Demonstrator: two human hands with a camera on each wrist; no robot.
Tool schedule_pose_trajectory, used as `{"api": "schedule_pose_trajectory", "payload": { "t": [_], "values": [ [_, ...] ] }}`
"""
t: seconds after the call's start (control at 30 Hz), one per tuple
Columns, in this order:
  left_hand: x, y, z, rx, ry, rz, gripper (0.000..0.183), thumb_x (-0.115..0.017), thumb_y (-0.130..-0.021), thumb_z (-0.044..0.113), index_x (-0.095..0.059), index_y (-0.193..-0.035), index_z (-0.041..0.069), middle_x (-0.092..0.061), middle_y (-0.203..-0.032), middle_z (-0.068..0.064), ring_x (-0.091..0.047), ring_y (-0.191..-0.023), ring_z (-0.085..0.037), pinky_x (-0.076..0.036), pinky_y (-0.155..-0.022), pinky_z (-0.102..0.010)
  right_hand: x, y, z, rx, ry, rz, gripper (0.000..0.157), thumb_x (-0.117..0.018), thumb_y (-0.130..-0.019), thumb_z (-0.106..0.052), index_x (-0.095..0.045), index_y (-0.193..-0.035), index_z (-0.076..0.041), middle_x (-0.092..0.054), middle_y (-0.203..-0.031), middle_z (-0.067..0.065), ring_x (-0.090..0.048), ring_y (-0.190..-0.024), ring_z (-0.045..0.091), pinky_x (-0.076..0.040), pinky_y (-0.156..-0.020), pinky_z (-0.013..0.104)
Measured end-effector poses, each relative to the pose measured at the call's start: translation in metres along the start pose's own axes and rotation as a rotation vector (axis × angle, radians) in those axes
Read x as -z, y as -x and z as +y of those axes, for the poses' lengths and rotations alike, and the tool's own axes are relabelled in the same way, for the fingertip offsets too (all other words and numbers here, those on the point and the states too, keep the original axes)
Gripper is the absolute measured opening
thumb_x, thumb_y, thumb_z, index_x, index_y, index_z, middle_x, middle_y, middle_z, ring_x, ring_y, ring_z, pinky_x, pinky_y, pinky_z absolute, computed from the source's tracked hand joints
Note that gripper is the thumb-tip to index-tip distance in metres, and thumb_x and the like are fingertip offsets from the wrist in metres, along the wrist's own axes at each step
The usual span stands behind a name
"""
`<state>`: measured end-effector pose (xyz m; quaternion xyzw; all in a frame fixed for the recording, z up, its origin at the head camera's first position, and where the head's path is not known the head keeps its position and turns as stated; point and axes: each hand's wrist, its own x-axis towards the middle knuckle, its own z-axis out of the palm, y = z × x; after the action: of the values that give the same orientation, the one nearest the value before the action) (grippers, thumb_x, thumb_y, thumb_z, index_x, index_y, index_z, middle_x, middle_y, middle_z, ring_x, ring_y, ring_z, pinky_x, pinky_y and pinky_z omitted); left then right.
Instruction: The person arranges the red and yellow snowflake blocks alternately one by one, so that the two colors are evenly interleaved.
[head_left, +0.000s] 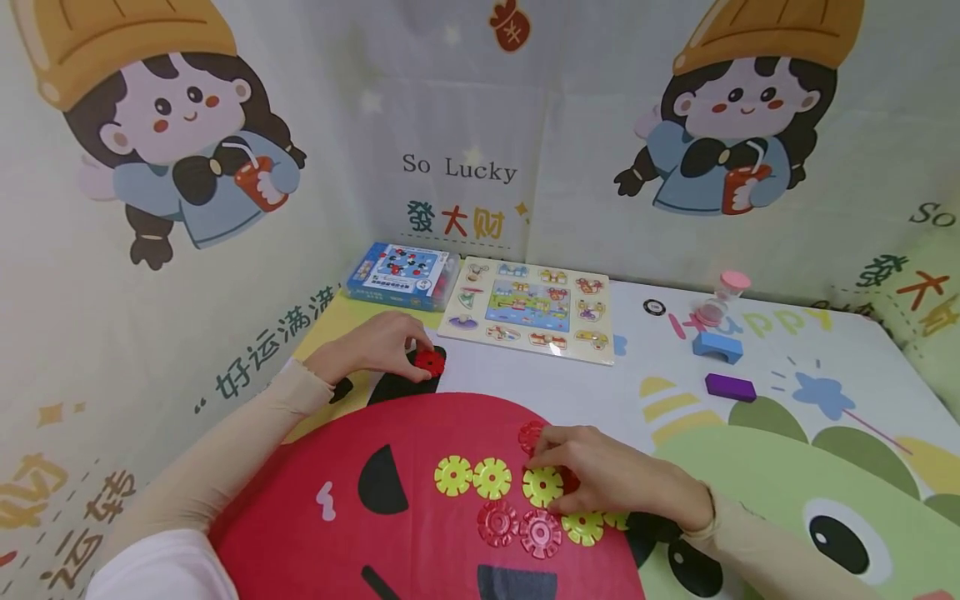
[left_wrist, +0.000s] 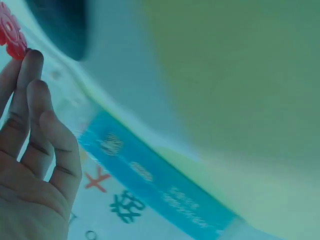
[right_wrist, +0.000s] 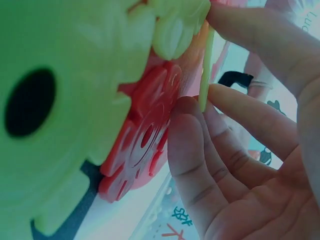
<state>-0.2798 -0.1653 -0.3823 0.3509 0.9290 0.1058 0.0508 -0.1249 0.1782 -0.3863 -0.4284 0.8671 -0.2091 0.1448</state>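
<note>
In the head view my left hand point(head_left: 382, 346) pinches a red notched plastic disc point(head_left: 430, 362) above the mat's far left part. The left wrist view shows that red disc point(left_wrist: 11, 30) at the fingertips. My right hand point(head_left: 600, 471) pinches a yellow notched disc point(head_left: 543, 487) over the red printed shape. Thumb and finger hold this yellow disc point(right_wrist: 206, 75) edge-on in the right wrist view. Two yellow discs point(head_left: 472, 477) lie left of the hand, and two red discs point(head_left: 519, 528) lie just nearer. Other yellow discs point(head_left: 582, 527) and a red disc point(head_left: 532, 436) sit beside the hand, partly covered.
At the back stand a blue-labelled box point(head_left: 401, 275) and a wooden puzzle board point(head_left: 528, 308). On the right are a pink sand timer point(head_left: 723, 296), a blue arch block point(head_left: 717, 347), a purple block point(head_left: 731, 387) and a black round chip point(head_left: 655, 307). Printed cloth walls enclose the table.
</note>
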Motion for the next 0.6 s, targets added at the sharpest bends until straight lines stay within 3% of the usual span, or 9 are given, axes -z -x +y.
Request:
{"api": "schedule_pose_trajectory", "payload": {
  "t": [0.13,0.4,0.6],
  "values": [
    [-0.003,0.002,-0.010,-0.002,-0.003,-0.050,0.050,-0.075,-0.069,0.059,-0.073,-0.109,0.029,-0.064,-0.098,0.009,-0.054,-0.089,-0.009,-0.048,-0.073,-0.026,0.001,-0.001,0.002,0.009,0.008,-0.002,0.051,-0.074,-0.075,-0.050,-0.065,-0.121,-0.029,-0.059,-0.106,-0.010,-0.051,-0.094,0.002,-0.050,-0.069,0.013],
    [-0.008,0.008,-0.007,-0.050,0.031,-0.049,0.047,-0.075,-0.077,0.044,-0.067,-0.120,0.028,-0.062,-0.118,0.004,-0.053,-0.111,-0.013,-0.051,-0.087,-0.033,0.005,-0.005,0.004,-0.013,-0.011,-0.018,0.049,-0.074,-0.074,-0.052,-0.066,-0.118,-0.032,-0.059,-0.104,-0.014,-0.052,-0.093,0.000,-0.050,-0.066,0.012],
    [-0.010,0.009,-0.008,-0.057,0.065,-0.047,0.046,-0.076,-0.077,0.041,-0.067,-0.119,0.026,-0.061,-0.117,0.003,-0.053,-0.111,-0.013,-0.051,-0.087,-0.032,0.020,-0.020,0.011,0.009,0.009,0.089,0.045,-0.079,-0.072,-0.044,-0.071,-0.112,-0.025,-0.062,-0.099,-0.012,-0.056,-0.086,0.002,-0.051,-0.066,0.015]
  ]
}}
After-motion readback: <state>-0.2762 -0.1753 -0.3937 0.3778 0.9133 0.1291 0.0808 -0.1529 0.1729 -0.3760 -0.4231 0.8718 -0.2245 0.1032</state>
